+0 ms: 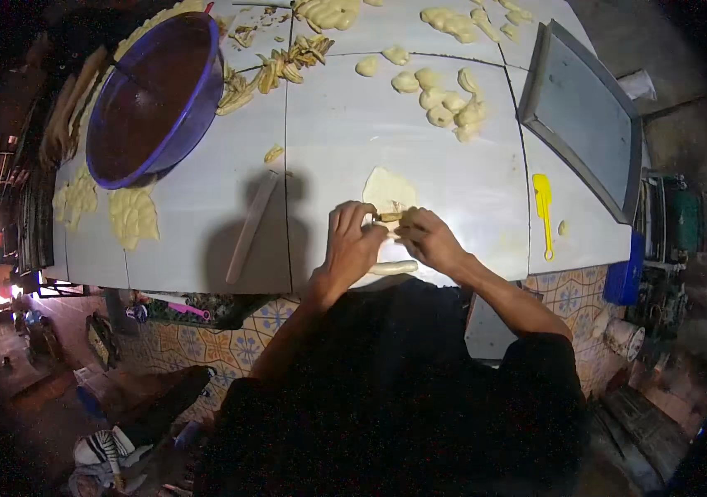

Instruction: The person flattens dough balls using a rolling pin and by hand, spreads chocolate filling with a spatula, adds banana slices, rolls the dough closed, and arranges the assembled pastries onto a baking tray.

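A thin flat sheet of pale dough [388, 186] lies on the white tabletop in front of me. On its near part rests a yellow-brown strip of filling [389, 217], which looks like a slice of banana. My left hand [353, 244] pinches the near edge of the sheet from the left, fingers curled. From the other side my right hand [432, 242] is closed on the same edge, its fingertips close to the left ones. Between them the dough is partly hidden by the fingers. Just nearer to me lies a finished-looking dough roll [393, 267].
A purple basin [204, 99] stands at the far left, near banana-like slices [270, 73] and flattened dough [132, 217]. Dough balls [440, 99] sit at the back. Rightward are a yellow spatula [543, 203] and a metal tray [585, 116]. A flat stick [251, 228] lies left.
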`<action>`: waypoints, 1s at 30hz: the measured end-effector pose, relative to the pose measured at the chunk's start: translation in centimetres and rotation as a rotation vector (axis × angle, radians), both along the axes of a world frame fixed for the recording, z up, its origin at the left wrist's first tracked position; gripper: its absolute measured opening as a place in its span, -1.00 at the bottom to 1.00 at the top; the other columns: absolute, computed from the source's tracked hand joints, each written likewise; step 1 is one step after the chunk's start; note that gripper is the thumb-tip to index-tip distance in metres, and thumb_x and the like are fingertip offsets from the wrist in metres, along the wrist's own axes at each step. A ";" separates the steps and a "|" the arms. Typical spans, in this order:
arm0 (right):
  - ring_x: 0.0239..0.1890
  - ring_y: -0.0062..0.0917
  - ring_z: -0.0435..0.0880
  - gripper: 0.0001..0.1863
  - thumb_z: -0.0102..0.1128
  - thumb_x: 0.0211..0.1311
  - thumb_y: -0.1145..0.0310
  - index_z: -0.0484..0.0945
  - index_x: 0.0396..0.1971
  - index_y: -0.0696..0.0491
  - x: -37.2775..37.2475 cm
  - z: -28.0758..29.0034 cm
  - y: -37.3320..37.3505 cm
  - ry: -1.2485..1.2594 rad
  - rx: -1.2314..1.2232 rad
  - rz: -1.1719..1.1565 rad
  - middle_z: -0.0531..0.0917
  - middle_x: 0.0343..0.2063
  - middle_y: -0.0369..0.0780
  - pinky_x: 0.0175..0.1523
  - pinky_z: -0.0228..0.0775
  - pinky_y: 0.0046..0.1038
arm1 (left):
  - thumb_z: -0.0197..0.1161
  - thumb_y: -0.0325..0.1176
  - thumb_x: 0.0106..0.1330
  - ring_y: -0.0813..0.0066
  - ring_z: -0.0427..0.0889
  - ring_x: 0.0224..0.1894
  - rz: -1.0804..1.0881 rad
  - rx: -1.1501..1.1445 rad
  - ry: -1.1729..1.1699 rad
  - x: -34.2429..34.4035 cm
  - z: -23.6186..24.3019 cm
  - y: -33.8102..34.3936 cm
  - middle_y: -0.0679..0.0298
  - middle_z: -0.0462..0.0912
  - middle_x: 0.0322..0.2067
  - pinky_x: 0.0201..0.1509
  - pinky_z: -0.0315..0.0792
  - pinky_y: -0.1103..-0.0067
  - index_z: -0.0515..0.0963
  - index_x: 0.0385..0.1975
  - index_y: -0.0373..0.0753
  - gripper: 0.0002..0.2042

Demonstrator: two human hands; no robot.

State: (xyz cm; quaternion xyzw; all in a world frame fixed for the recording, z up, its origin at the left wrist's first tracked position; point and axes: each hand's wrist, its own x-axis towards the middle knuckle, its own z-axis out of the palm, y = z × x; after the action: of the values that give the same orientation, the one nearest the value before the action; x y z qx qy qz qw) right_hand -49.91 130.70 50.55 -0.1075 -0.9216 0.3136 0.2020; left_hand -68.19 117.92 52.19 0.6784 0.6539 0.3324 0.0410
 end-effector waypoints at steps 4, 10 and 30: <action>-0.20 -0.13 0.60 -0.82 0.26 0.10 0.52 0.66 -0.26 0.14 -2.2 1.9 0.6 0.125 -0.208 -0.230 0.64 -0.27 -0.10 -0.10 0.51 -0.18 | 0.33 -0.51 0.07 0.09 0.41 0.00 0.182 0.048 -0.120 0.3 -0.3 1.6 0.15 0.50 -0.17 0.12 0.25 0.21 0.59 -0.35 -0.26 -0.85; -0.11 -0.12 0.59 -0.72 0.14 0.02 0.63 0.68 -0.23 0.15 -3.4 1.6 1.7 -0.025 -0.226 -0.196 0.62 -0.18 -0.02 0.04 0.51 -0.22 | 0.29 -0.46 0.08 0.08 0.34 0.10 0.185 -0.090 0.059 -0.3 0.1 3.1 0.14 0.47 -0.09 0.21 0.20 0.12 0.60 -0.09 -0.23 -0.67; 0.46 0.01 0.14 -0.35 -0.07 0.45 0.00 0.26 0.37 0.12 -5.9 -0.5 1.8 -0.198 0.287 -0.583 0.17 0.40 0.14 0.43 0.05 0.02 | -0.04 -0.12 0.47 -0.15 -0.01 0.50 0.348 -0.254 0.366 -0.7 -2.1 8.1 -0.24 0.03 0.44 0.44 -0.06 -0.12 0.10 0.39 -0.53 -0.34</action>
State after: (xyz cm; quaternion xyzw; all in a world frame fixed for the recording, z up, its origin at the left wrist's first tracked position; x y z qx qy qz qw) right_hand -55.84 132.45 50.08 -0.3669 -0.9020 0.0978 0.2055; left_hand -68.90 126.04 50.09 0.5942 0.7934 0.1221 -0.0506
